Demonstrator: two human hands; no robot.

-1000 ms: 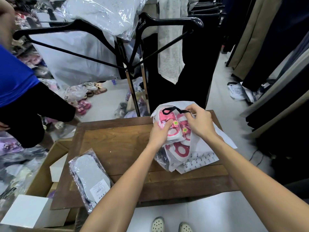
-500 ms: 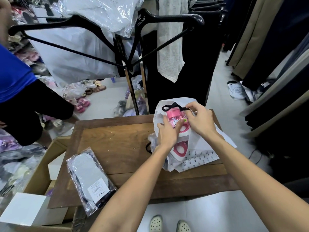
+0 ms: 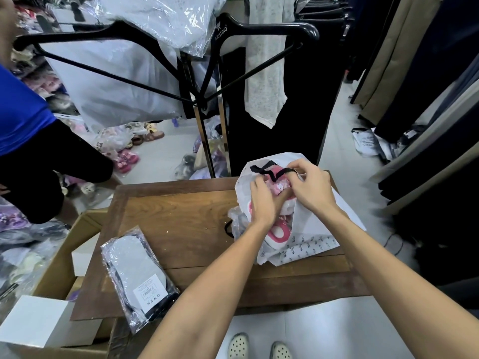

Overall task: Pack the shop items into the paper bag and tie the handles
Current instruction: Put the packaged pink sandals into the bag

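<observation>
A white paper bag with black ribbon handles lies on the right of the wooden table. Pink and white sandals in clear plastic sit partly inside its mouth. My left hand grips the sandals at the bag's opening. My right hand holds the bag's upper edge by the handle, fingers pinched on it. A plastic-wrapped grey garment with a white label lies on the table's front left corner, apart from both hands.
A black hanger rack with wrapped clothes stands right behind the table. Cardboard boxes and a white box sit to the left. A person in blue stands at far left. Hanging clothes line the right side.
The sandals have gone further into the bag. Both hands moved up to the bag's mouth, and the bag's upper edge now rises higher around them.
</observation>
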